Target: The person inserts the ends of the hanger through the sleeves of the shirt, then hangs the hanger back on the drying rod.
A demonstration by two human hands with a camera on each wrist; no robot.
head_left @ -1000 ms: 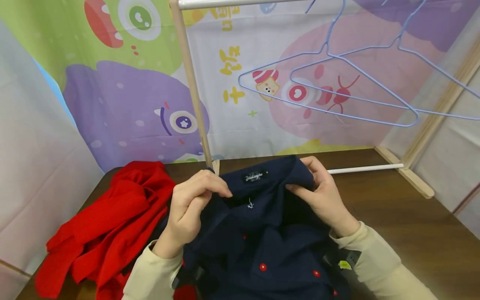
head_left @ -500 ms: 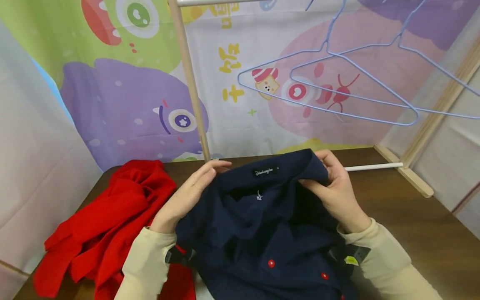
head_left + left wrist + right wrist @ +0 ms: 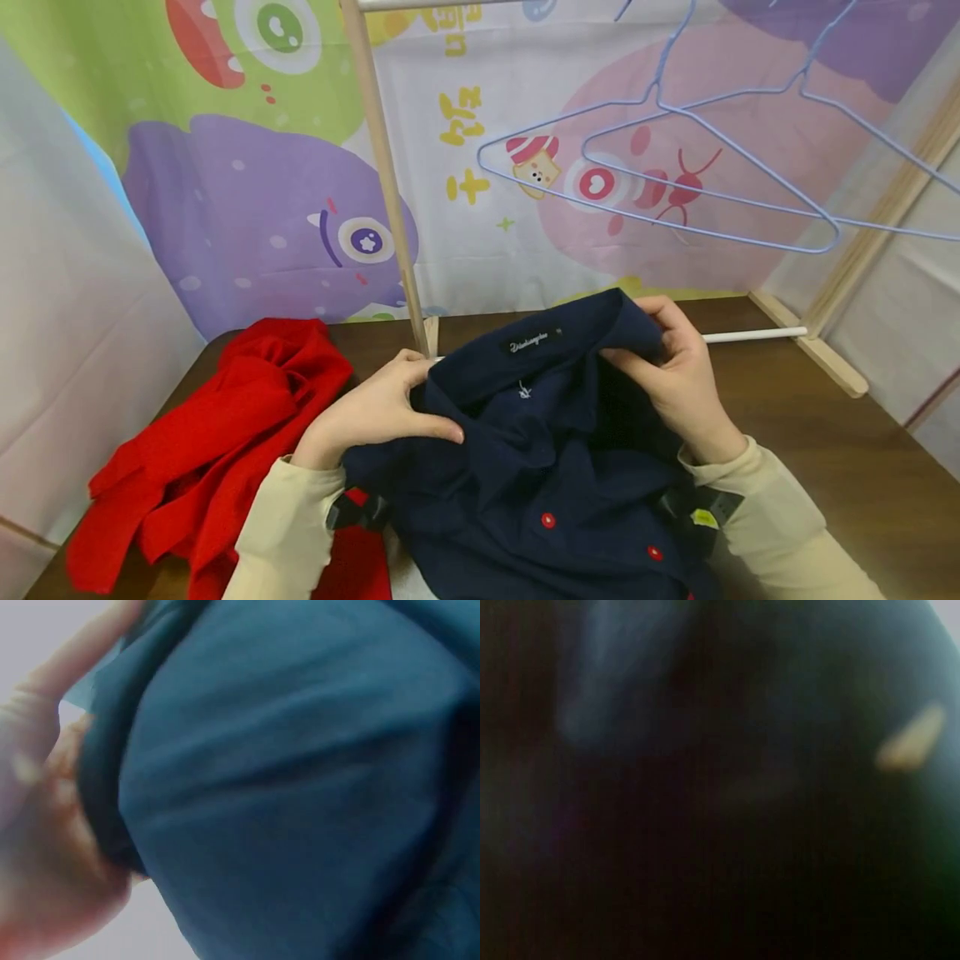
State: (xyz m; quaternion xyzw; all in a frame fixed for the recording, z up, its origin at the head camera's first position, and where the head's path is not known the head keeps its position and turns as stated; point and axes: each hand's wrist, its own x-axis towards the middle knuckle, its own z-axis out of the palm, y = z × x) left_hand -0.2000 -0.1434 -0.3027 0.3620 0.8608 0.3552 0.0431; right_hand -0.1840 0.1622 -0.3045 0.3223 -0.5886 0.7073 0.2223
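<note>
A navy shirt (image 3: 487, 492) with red buttons is raised at its collar, its lower part spreading toward me. The collar's label (image 3: 531, 341) faces me. At the collar's left side my left hand (image 3: 367, 412) holds the cloth, thumb across the front and fingers behind, partly hidden. The left wrist view shows this hand (image 3: 52, 847) round a dark fold. My right hand (image 3: 686, 383) pinches the collar's right end between thumb and fingers. Dark, blurred cloth (image 3: 705, 787) nearly fills the right wrist view.
A red garment (image 3: 217, 433) lies heaped on the brown table (image 3: 795, 442) at left. Two blue wire hangers (image 3: 660, 108) hang above, in front of a cartoon-print curtain. The rack's wooden post (image 3: 386, 167) and a white lower bar (image 3: 753, 336) stand behind the shirt.
My left hand lets go of the collar's left side, straightens along it, then takes it with the thumb in front. The right hand shifts the collar slightly right and up.
</note>
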